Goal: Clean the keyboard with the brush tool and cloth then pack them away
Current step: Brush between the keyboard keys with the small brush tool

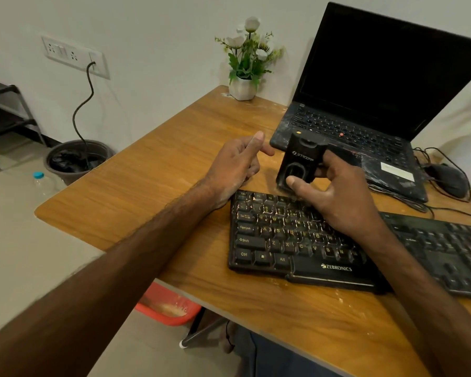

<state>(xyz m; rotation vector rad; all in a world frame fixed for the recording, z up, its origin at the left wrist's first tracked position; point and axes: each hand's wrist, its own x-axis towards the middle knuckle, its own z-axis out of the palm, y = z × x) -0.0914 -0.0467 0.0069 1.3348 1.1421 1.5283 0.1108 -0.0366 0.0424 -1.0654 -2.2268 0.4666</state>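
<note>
**Brush tool upright over the keyboard's top-left corner, free hand just to its left**

The wooden tabletop [147,186] fills the middle of the frame, with an open laptop [365,123] at the upper right. In front of the laptop lies the black keyboard [283,240], its long axis running from the lower centre out to the right edge; pale dust shows on its left-hand keys.

The right hand [340,197] sits above the keyboard's upper-left rows. Its fingers wrap the brush tool [301,159] from the right while the thumb presses the front face low down. The tool is a dark block held nearly upright, top tipped slightly away, with its long axis almost square to the keys. Its lower end hangs just over the top row; whether bristles show there is hard to tell.

The left hand [237,164] hovers over bare wood just left of the tool, holding nothing. The thumb is raised, the forefinger points toward the tool's upper half and the other fingers are loosely curled. It lies near the tool but apart from it, so it looks best placed to open or steady the top.

No cloth is in view.
</note>
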